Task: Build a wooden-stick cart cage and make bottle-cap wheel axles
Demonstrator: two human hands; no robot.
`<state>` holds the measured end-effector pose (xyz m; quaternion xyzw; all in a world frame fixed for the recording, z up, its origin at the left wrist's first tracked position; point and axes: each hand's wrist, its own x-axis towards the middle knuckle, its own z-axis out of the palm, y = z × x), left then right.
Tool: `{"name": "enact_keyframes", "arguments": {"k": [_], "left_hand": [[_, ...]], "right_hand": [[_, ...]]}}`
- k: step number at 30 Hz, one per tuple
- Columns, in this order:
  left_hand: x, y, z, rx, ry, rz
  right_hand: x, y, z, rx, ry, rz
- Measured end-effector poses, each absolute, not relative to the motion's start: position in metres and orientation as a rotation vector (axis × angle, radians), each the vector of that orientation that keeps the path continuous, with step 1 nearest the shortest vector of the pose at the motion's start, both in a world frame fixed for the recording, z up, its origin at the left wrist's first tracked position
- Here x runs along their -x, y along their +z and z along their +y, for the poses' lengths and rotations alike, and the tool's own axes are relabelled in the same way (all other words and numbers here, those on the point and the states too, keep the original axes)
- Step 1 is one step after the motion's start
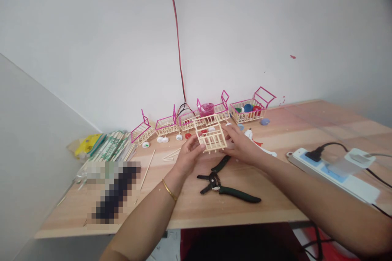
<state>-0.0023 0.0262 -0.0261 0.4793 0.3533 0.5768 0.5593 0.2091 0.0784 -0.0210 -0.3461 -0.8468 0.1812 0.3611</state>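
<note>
Between both hands, a small open frame of pale wooden sticks (213, 140) is held up over the middle of the table. My left hand (188, 155) grips its left side, the thumb at the lower left corner. The fingers of my right hand (240, 143) are at its right side. Green-handled pliers (214, 179) lie with jaws apart on the table just below the hands. Behind the frame, a row of stick carts with pink edges includes one at the right (248, 111) holding coloured caps. A pink cup (207, 109) stands among them.
A white power strip (333, 175) with plugs and cables lies at the right. Packs of sticks (107, 147) and a yellow bag (88, 144) are at the left, near a pixelated dark area. A white glue gun (248, 133) is partly hidden behind my right hand. Loose sticks (148, 169) lie left.
</note>
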Motion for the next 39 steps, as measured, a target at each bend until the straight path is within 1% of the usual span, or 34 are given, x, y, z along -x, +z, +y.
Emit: {"name": "enact_keyframes", "arguments": {"k": [12, 39], "left_hand": [[0.0038, -0.0282, 0.0295, -1.159, 1.364, 0.830], [0.0049, -0.0329, 0.0340, -1.204, 1.352, 0.803]], "right_hand": [[-0.2079, -0.0146, 0.0754, 0.728, 0.371, -2.194], [-0.2065, -0.0163, 0.0778, 0.735, 0.345, -2.110]]}}
